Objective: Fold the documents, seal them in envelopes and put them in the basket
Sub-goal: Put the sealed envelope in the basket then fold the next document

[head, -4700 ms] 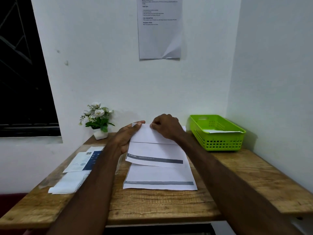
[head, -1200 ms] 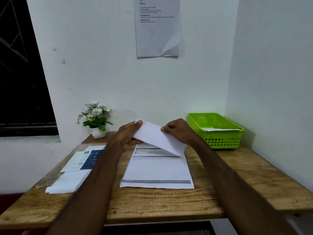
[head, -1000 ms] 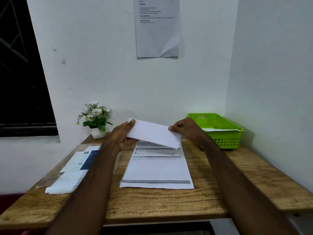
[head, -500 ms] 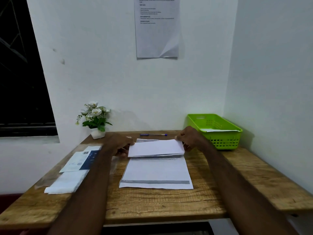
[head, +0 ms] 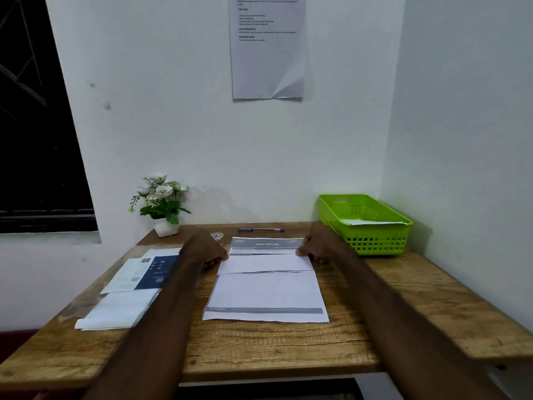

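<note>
Our left hand point(head: 205, 249) and right hand point(head: 317, 243) pinch the folded white paper document point(head: 265, 262); far behind lie a blue pen point(head: 261, 229) and clear tape roll point(head: 217, 235), the green plastic basket point(head: 375, 241) right.

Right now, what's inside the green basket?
White paper, likely an envelope, lies inside the green basket. Whatever is beneath it is hidden by the paper and the basket wall.

Light was dim and cool, coming from above; soft shadows fell behind the plant point(head: 161, 197) and basket point(head: 366, 223); arms were slightly motion-blurred; wall edges bowed outward; the window point(head: 34, 116) was black.
</note>
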The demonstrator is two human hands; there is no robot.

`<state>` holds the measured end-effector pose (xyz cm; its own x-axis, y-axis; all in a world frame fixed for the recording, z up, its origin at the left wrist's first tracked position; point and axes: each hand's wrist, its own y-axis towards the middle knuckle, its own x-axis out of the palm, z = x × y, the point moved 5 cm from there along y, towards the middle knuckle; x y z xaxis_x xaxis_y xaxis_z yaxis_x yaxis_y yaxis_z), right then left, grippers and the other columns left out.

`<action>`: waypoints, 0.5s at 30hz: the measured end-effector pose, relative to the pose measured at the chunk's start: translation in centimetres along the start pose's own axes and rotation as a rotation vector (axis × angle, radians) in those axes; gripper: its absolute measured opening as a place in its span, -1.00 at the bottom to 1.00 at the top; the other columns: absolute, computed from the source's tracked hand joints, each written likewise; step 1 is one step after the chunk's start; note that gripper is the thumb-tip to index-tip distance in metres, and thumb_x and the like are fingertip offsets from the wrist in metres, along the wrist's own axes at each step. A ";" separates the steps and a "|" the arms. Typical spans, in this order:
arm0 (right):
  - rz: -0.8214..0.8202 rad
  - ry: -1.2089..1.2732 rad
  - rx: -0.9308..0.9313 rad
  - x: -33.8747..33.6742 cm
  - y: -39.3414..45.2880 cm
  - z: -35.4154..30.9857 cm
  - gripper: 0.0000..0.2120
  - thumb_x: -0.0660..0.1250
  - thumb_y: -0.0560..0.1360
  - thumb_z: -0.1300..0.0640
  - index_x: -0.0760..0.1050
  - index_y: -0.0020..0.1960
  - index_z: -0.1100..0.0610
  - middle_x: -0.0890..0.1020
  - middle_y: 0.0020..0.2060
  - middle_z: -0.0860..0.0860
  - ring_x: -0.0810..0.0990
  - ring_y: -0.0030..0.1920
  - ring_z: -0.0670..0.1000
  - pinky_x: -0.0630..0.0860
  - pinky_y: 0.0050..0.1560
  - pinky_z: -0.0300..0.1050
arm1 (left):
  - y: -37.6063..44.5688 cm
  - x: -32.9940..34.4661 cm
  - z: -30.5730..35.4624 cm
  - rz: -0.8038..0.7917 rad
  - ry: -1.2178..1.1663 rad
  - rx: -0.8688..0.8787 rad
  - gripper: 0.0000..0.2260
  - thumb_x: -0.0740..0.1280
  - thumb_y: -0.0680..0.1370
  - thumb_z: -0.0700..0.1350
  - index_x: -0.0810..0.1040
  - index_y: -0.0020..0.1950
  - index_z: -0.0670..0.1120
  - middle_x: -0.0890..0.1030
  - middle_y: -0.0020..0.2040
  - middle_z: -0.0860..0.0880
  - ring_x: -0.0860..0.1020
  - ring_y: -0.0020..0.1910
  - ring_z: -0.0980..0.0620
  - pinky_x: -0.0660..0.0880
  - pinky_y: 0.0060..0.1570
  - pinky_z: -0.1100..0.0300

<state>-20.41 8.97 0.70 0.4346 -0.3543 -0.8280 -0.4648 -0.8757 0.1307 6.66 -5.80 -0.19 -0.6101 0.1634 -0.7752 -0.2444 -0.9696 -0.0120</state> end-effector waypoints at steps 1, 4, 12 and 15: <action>0.002 -0.016 -0.004 0.0 0.0 0.0 -0.76 0.60 0.40 0.14 0.67 -0.22 0.33 0.58 -0.54 0.06 0.57 -0.50 0.08 0.63 -0.35 -0.02 | 0.1 0.0 0.0 0.002 0.024 0.005 -0.75 0.60 0.43 -0.07 0.63 -0.30 -0.18 0.62 -0.43 -0.05 0.53 -0.48 0.04 0.52 -0.22 0.18; 0.016 -0.083 -0.032 0.0 0.0 -0.4 -0.75 0.59 0.40 0.11 0.69 -0.19 0.33 0.66 -0.40 0.15 0.59 -0.44 0.09 0.66 -0.26 0.02 | 0.2 0.0 0.1 0.014 0.080 0.021 -0.75 0.61 0.40 -0.03 0.65 -0.27 -0.17 0.65 -0.39 -0.05 0.58 -0.42 0.03 0.59 -0.11 0.14; 0.072 -0.183 -0.087 0.1 0.1 -1.0 -0.80 0.55 0.36 0.11 0.70 -0.14 0.26 0.73 -0.18 0.17 0.70 -0.16 0.18 0.61 -0.14 -0.02 | 0.7 0.2 0.0 0.062 0.137 0.044 -0.66 0.63 0.33 0.04 0.68 -0.12 -0.18 0.70 -0.21 -0.09 0.70 -0.12 -0.07 0.66 -0.02 0.05; 0.080 -0.182 -0.077 0.1 0.3 -0.8 -0.84 0.56 0.33 0.11 0.70 -0.22 0.21 0.73 -0.25 0.13 0.70 -0.18 0.13 0.61 -0.18 -0.05 | 0.8 0.1 0.1 0.082 0.099 0.050 -0.68 0.62 0.32 0.01 0.66 -0.16 -0.20 0.68 -0.22 -0.08 0.68 -0.13 -0.06 0.65 -0.06 0.07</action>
<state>-19.88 8.37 1.12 0.2490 -0.3652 -0.8970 -0.4294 -0.8718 0.2358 6.34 -6.53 -0.23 -0.5531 0.0631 -0.8308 -0.2355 -0.9683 0.0832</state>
